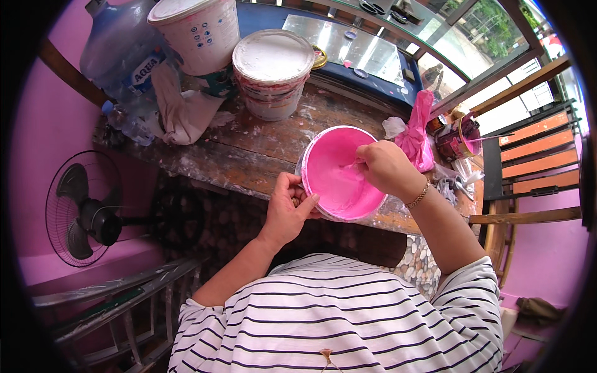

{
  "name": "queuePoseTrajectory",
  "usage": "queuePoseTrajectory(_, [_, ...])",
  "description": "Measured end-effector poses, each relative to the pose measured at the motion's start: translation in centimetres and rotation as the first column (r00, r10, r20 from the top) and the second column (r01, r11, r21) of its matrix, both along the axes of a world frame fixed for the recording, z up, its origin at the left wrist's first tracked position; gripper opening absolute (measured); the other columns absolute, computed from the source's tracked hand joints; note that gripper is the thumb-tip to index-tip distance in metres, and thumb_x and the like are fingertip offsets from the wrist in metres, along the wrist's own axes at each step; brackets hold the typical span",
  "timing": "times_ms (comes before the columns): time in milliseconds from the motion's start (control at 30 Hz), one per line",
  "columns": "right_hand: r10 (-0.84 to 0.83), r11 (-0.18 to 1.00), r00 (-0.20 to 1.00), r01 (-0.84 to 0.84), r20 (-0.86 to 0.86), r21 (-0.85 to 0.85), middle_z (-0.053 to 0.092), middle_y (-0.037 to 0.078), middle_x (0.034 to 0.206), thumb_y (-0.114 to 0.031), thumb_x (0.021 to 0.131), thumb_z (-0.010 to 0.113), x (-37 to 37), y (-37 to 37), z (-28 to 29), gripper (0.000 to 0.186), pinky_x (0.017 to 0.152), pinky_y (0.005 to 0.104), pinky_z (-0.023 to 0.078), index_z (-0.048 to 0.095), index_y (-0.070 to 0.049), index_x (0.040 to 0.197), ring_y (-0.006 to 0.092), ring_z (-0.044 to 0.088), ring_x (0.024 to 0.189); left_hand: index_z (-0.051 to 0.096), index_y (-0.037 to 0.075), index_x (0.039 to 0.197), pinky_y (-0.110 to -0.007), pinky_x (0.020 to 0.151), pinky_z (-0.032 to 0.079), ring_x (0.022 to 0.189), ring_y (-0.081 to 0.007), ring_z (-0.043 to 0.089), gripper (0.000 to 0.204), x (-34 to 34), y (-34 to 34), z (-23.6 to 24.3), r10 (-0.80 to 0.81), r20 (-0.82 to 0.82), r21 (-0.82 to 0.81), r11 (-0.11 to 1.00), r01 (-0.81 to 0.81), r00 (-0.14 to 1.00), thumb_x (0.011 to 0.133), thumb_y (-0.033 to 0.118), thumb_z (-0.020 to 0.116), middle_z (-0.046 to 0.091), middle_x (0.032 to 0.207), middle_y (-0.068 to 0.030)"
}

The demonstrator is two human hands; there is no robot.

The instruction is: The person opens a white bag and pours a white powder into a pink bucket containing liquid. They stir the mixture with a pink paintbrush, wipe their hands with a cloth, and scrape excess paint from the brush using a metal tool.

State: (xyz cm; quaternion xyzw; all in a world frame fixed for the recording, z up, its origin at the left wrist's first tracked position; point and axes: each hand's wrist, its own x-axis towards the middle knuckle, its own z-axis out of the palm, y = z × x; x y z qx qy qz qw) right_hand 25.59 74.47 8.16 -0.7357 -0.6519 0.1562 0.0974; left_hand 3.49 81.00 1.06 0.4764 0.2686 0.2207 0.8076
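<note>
A round container of pink paint [333,177] rests tilted on the front edge of a worn wooden counter [249,155]. My left hand [289,208] grips its near left rim, thumb on the edge. My right hand [385,168] reaches over the right rim with fingers closed on a thin stirring tool whose tip is in the paint; the tool is mostly hidden by the fingers. A bracelet is on my right wrist.
Two white paint buckets [273,71] [199,34], a large blue water jug [121,53] and a crumpled cloth [183,112] stand at the counter's back. A pink plastic bag [418,133] and a small tin [457,137] lie right. A fan [84,214] and ladder [124,304] stand lower left.
</note>
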Motion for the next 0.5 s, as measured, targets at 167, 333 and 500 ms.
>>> queuePoseTrajectory(167, [0.068, 0.998, 0.996, -0.067, -0.049, 0.020, 0.062, 0.018, 0.073, -0.011, 0.073, 0.063, -3.5, 1.1, -2.1, 0.011, 0.066, 0.0439, 0.048, 0.064, -0.003, 0.080, 0.0362, 0.061, 0.073, 0.036, 0.001, 0.108, -0.036, 0.071, 0.060, 0.081, -0.0156, 0.063, 0.030, 0.3, 0.4, 0.1, -0.004, 0.007, 0.007, 1.000, 0.004, 1.000, 0.088, 0.000, 0.057, 0.057, 0.094, -0.0134])
queuePoseTrajectory(333, [0.142, 0.984, 0.978, -0.156, -0.151, -0.083, 0.063, 0.018, 0.073, -0.009, 0.071, 0.064, -1.5, -0.5, 0.3, 0.009, 0.066, 0.0431, 0.049, 0.065, -0.002, 0.077, 0.0352, 0.062, 0.073, 0.036, 0.001, 0.108, -0.035, 0.071, 0.060, 0.081, -0.0152, 0.063, 0.029, 0.1, 0.2, 0.2, -0.002, 0.009, 0.001, 1.000, 0.002, 1.000, 0.088, 0.000, 0.057, 0.057, 0.093, -0.0129])
queuePoseTrajectory(500, [-0.042, 0.996, 0.999, 0.043, -0.006, 0.082, 0.061, 0.019, 0.071, -0.008, 0.070, 0.066, -0.4, 0.1, 0.0, 0.011, 0.065, 0.0441, 0.048, 0.061, 0.000, 0.077, 0.0374, 0.060, 0.070, 0.035, 0.002, 0.104, -0.031, 0.065, 0.061, 0.074, -0.0115, 0.061, 0.030, 0.5, 0.0, 0.4, 0.029, 0.037, -0.017, 0.999, -0.028, 0.999, 0.087, -0.003, 0.058, 0.055, 0.087, -0.0091])
